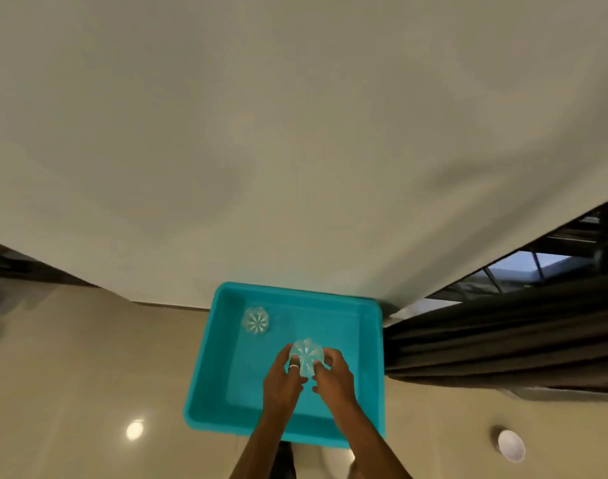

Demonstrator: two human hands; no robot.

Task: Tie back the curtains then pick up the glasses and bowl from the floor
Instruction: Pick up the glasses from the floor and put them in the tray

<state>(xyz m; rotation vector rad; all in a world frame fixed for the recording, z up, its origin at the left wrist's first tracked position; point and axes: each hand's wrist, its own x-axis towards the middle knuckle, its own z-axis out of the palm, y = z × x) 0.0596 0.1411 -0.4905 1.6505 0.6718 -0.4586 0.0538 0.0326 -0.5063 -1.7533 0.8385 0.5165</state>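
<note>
A teal plastic tray lies on the glossy beige floor against the wall. One clear ribbed glass stands in its far left corner. Both my hands hold a second clear glass over the middle of the tray: my left hand, with a ring on one finger, grips its left side, and my right hand grips its right side. A white bowl sits on the floor at the lower right, apart from the tray. The dark curtain hangs bunched at the right.
A plain cream wall fills the upper view. A window with dark bars shows behind the curtain at the right. A lamp's reflection glints on the floor left of the tray.
</note>
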